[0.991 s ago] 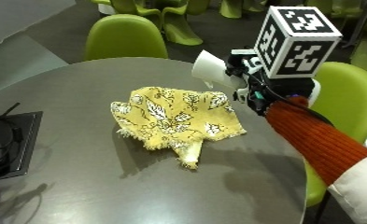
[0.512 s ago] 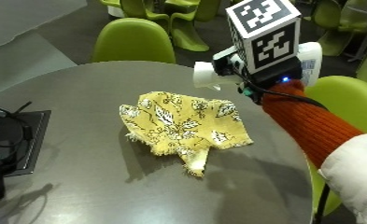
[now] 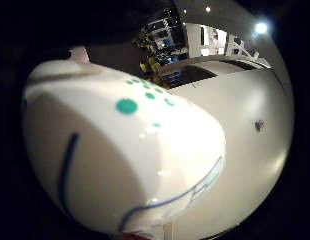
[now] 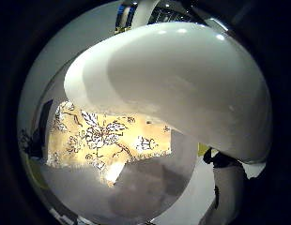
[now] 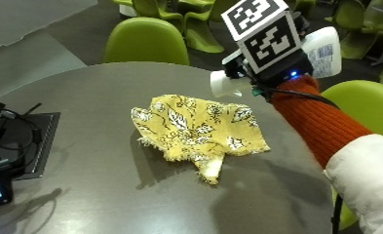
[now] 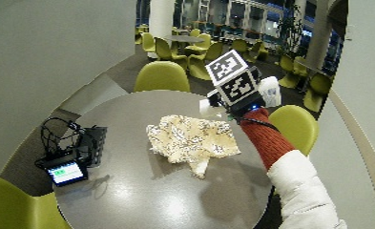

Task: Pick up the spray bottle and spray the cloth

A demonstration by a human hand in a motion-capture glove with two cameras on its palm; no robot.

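The right hand holds the spray bottle raised, fingers wrapped around it; nozzle aimed left over the cloth on the table.

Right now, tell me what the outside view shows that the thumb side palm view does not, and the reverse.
Only the outside view shows the orange sleeve, the green chairs and the black device at the table's edge. Only the thumb side palm view shows the bottle filling the frame, close to the palm. Both show the yellow cloth flat on the grey table, with the bottle raised above it.
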